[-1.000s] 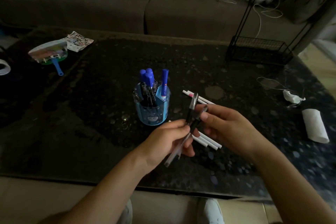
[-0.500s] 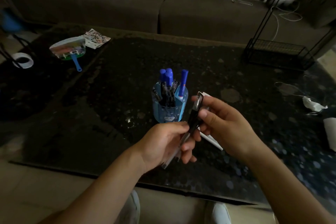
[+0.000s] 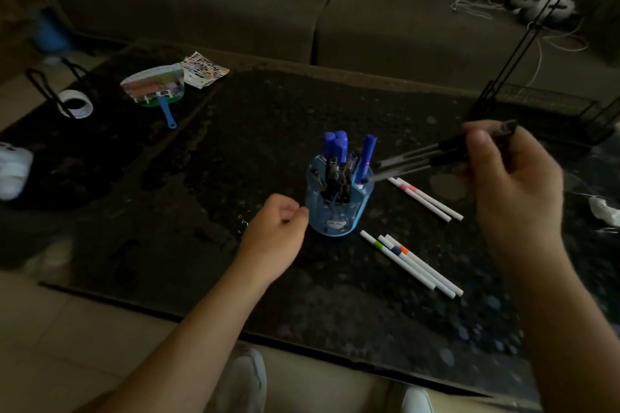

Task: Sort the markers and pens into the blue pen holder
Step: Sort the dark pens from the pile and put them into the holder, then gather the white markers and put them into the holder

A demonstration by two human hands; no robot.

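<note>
Head view. Blue pen holder (image 3: 339,211): upright near the middle of the bench (image 3: 235,178), translucent, already holding blue-capped markers (image 3: 335,144) and several dark pens. Two white markers (image 3: 426,199) lie just right of the holder, side by side; three more white markers (image 3: 412,265), with green, dark blue and orange bands, lie in front of it to the right.

Far left of the bench: a hand fan with a blue handle (image 3: 156,90), a printed sheet (image 3: 204,70) beside it, a roll of tape (image 3: 76,103) and a white object (image 3: 13,168) at the edge. Far right: a black wire rack (image 3: 543,104) and crumpled white paper (image 3: 604,209).

Bench: dark, speckled, glossy stone top. Behind it a grey-brown sofa (image 3: 235,10) with a dark item on the left cushion and white cables (image 3: 536,10) on the right one. Pale floor in front, where shoes (image 3: 241,382) show. Room dim.

Left hand (image 3: 275,231): loosely curled into a fist, nothing visible in it, knuckles just beside the holder's left wall; whether they touch cannot be told. Right hand (image 3: 510,184): raised to the right of the holder, fingers closed on a bundle of dark pens (image 3: 419,157), blurred, so their count is unclear. The bundle slants down to the left, its lower tips at the holder's right rim beside the single blue marker.
</note>
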